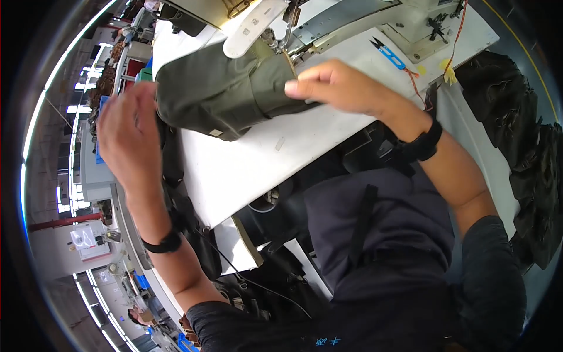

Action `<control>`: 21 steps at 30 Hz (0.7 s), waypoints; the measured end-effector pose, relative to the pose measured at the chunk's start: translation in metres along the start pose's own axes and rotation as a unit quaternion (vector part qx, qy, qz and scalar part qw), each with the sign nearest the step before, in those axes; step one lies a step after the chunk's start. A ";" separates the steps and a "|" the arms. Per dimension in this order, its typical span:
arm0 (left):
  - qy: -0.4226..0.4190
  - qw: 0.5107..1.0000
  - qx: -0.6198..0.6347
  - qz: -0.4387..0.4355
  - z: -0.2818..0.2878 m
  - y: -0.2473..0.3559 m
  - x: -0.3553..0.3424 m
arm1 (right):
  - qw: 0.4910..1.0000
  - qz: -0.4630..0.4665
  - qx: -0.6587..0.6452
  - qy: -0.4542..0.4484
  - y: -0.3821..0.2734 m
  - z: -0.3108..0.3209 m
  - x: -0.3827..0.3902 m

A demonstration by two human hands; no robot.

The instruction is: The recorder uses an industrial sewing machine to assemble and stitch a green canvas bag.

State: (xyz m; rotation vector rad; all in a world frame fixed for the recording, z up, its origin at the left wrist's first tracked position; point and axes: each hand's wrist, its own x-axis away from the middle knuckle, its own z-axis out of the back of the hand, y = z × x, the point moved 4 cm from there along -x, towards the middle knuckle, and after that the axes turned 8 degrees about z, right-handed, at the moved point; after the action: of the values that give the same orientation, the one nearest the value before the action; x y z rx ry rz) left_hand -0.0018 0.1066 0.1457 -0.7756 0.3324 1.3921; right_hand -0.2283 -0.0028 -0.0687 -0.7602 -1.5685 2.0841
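A dark green fabric piece (pixel 205 88), sewn and folded with a small pale tag near its lower edge, lies on the white sewing table under the head of a sewing machine (pixel 252 29). My right hand (pixel 343 88) is at the fabric's right end, thumb and forefinger closed on its edge near the machine's needle area. At the fabric's left edge is my left hand (pixel 130 141), raised and bent at the fingers. Motion blurs those fingers, so whether they grip the cloth is unclear.
Blue thread snips (pixel 390 56) lie on the table (pixel 234 176) right of the machine, beside an orange cord (pixel 413 88). Dark garments (pixel 516 135) are heaped at the right. A black cable (pixel 234 270) hangs below the table's left corner. Other workstations and a person (pixel 141 317) appear far left.
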 end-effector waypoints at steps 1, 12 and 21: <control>-0.001 1.000 -0.004 -0.001 0.004 0.001 -0.008 | 0.970 0.061 -0.226 0.069 -0.024 -0.002 0.006; -0.294 0.907 0.302 0.006 -0.101 0.050 0.021 | 0.837 -0.072 -0.502 0.205 -0.005 -0.038 0.021; -0.194 0.932 0.300 -0.058 -0.133 0.085 0.019 | 0.930 0.114 -0.223 0.270 -0.018 -0.019 0.015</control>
State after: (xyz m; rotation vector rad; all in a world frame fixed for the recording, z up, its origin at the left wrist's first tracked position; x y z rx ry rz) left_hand -0.0490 0.0319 0.0133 -0.0096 0.3662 1.2022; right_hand -0.2276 0.0251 -0.0582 -1.5856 -1.6860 1.4561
